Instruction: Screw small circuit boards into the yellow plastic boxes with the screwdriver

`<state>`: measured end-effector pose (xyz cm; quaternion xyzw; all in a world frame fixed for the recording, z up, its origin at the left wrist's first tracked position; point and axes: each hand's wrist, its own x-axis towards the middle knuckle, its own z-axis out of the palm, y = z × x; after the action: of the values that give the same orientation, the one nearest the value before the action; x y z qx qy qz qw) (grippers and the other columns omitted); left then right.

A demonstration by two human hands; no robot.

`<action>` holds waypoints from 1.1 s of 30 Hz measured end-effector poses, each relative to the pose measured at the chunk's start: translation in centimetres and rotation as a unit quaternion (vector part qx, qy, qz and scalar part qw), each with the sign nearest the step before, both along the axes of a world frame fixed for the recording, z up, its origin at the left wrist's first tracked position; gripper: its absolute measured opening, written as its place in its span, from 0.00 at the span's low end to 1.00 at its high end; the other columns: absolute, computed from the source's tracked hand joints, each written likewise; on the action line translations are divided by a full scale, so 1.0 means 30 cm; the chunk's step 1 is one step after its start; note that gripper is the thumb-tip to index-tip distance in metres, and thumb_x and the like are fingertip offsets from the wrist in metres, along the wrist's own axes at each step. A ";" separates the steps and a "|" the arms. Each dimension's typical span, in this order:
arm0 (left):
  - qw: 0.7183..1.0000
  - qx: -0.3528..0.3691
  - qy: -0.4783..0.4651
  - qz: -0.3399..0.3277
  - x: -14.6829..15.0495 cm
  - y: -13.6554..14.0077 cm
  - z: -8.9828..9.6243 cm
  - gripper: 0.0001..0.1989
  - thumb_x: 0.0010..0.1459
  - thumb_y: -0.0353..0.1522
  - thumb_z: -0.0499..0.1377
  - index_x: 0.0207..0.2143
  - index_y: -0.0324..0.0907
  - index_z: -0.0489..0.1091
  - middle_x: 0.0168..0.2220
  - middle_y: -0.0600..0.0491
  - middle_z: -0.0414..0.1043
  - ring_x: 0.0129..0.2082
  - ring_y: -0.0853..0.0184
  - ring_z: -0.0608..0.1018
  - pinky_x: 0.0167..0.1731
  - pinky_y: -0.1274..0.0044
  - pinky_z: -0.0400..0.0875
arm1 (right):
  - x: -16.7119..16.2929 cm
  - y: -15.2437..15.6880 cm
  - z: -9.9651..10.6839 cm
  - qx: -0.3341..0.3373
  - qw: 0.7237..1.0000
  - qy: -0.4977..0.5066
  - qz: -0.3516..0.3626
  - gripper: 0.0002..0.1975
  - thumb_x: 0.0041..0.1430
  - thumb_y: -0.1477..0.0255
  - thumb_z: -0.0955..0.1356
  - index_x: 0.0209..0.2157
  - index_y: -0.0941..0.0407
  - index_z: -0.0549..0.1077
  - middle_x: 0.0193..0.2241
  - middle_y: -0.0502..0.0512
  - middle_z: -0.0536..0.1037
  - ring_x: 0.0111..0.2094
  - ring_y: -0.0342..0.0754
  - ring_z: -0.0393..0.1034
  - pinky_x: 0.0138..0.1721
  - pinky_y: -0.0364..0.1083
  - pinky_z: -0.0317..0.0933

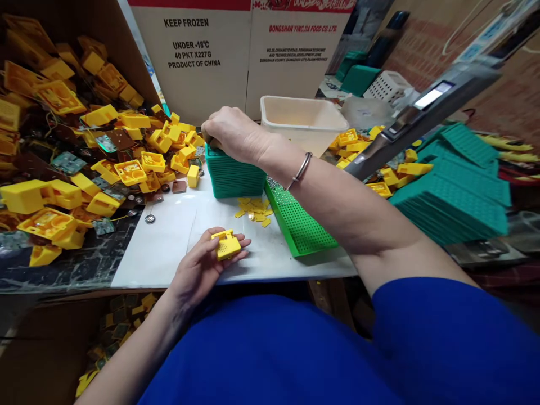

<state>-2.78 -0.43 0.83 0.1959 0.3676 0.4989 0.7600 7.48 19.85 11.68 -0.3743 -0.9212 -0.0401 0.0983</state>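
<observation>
My left hand (200,263) is closed around a small yellow plastic casing (228,246), with a grid of little holes facing up. It is held low over the white work surface (164,239). My right hand (236,130) reaches across to the top of a stack of dark green plastic trays (237,179). Its fingers curl downward at the stack's far left corner; the fingertips, and anything in them, are hidden. Small flat yellow pieces (256,211) lie in front of the stack.
Yellow casings (130,171) with circuit boards heap up on the left. A bright green perforated basket (306,225) sits under my right forearm. Behind are a translucent tub (304,115) and a white carton (202,67). A grey arm (426,101) slants over more green trays (455,185).
</observation>
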 end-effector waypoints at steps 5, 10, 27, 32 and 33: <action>0.999 0.020 0.026 0.042 0.022 -0.012 0.001 0.18 0.46 0.25 0.61 0.41 0.43 0.64 0.41 0.48 0.79 0.48 0.54 0.80 0.56 0.59 0.66 | 0.052 -0.104 -0.016 -0.029 0.986 0.161 0.016 0.10 0.65 0.79 0.59 0.36 0.55 0.69 0.42 0.56 0.76 0.45 0.49 0.69 0.47 0.49 0.60; 0.993 0.057 0.040 0.100 0.066 -0.006 -0.023 0.23 0.46 0.22 0.62 0.44 0.46 0.63 0.42 0.55 0.75 0.47 0.63 0.79 0.55 0.67 0.67 | 0.128 -0.335 -0.134 -0.221 0.900 0.373 0.054 0.03 0.61 0.77 0.64 0.33 0.55 0.66 0.32 0.49 0.76 0.35 0.43 0.70 0.42 0.44 0.64; 0.982 0.122 0.102 0.104 0.116 0.004 -0.083 0.25 0.51 0.25 0.63 0.48 0.49 0.58 0.44 0.57 0.72 0.44 0.70 0.73 0.44 0.80 0.66 | 0.181 -0.445 -0.344 -0.402 0.813 0.419 -0.034 0.02 0.56 0.74 0.68 0.32 0.57 0.72 0.33 0.51 0.75 0.35 0.43 0.69 0.40 0.45 0.64; 0.980 0.139 0.111 0.087 0.103 0.011 -0.103 0.23 0.50 0.26 0.64 0.47 0.46 0.62 0.45 0.56 0.73 0.43 0.70 0.75 0.43 0.80 0.68 | 0.204 -0.406 -0.246 -0.368 0.898 0.241 -0.007 0.04 0.53 0.77 0.71 0.28 0.59 0.71 0.30 0.50 0.72 0.33 0.41 0.65 0.37 0.42 0.59; 0.984 0.125 0.098 0.085 0.102 0.014 -0.097 0.21 0.50 0.27 0.64 0.46 0.45 0.63 0.44 0.55 0.74 0.43 0.69 0.76 0.43 0.78 0.69 | 0.203 -0.390 -0.217 -0.336 0.910 0.240 0.005 0.04 0.54 0.76 0.71 0.29 0.59 0.71 0.31 0.50 0.72 0.32 0.41 0.65 0.36 0.42 0.58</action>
<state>0.27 0.00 -2.08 0.3054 0.3902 0.5824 0.6444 13.58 8.16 5.17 -0.3792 -0.8303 0.3639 0.1852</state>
